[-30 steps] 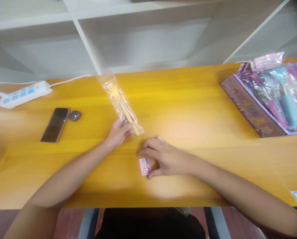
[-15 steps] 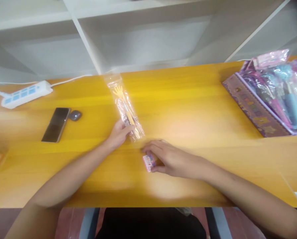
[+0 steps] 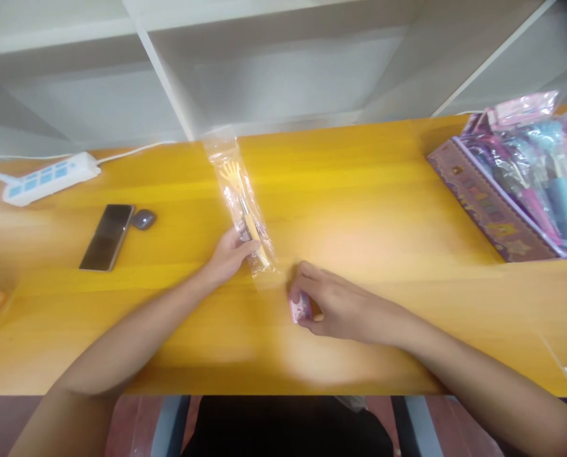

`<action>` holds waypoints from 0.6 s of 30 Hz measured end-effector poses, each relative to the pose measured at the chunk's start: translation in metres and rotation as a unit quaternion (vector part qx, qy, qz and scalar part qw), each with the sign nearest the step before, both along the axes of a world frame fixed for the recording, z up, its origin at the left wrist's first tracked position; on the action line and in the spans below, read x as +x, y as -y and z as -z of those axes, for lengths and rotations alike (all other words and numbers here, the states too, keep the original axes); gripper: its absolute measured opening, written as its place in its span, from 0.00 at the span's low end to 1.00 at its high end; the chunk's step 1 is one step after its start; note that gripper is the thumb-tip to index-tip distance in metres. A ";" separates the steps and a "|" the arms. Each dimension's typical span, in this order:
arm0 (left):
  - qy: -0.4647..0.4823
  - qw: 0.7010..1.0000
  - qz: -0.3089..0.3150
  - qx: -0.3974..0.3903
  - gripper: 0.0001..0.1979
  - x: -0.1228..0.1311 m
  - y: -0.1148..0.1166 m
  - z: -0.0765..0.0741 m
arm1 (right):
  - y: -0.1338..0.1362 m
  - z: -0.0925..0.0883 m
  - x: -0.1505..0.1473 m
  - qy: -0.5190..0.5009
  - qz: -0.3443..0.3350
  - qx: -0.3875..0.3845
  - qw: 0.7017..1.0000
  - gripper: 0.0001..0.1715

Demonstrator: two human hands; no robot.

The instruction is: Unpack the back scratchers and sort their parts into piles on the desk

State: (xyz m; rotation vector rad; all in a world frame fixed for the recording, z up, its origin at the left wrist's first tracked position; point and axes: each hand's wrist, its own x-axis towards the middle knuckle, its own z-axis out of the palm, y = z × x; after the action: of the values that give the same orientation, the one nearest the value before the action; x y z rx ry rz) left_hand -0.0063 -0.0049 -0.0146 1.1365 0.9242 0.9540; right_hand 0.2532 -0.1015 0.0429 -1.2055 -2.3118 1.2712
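Observation:
My left hand is closed on a yellow hand-shaped back scratcher inside a clear plastic bag. The thumb lies across the lower handle, and the bag's top end points away from me toward the back of the table. To its right, my right hand is closed over a small pink and purple printed piece, like a card or little box. Fingers cover part of it, so its full shape is hidden. A gap separates it from the bag's lower end.
An open purple patterned box full of bagged items stands at the right. At the left lie a phone, a dark rounded gadget and a white power strip with its cable. Shelving rises behind the wooden table.
My right hand has shifted slightly right with the small printed piece, away from the bag. My left hand keeps its hold, with the bagged back scratcher shifted very slightly.

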 end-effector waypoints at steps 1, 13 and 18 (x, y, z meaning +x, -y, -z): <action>0.001 1.000 0.003 0.001 0.18 0.000 0.000 0.000 | -0.001 0.001 0.001 -0.014 0.004 0.000 1.000 0.19; 0.000 1.000 0.018 0.011 0.20 -0.002 -0.001 0.006 | -0.010 0.007 0.005 -0.022 0.054 -0.007 0.998 0.19; -0.014 1.000 0.020 0.018 0.19 -0.003 0.000 0.006 | -0.015 0.011 0.011 0.014 0.088 0.050 0.995 0.25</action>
State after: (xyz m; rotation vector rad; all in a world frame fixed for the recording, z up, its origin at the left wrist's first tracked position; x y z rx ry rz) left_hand -0.0092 -0.0048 -0.0209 1.1983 0.9070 0.9265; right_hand 0.2646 -0.0862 0.0324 -1.3661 -2.2016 1.0728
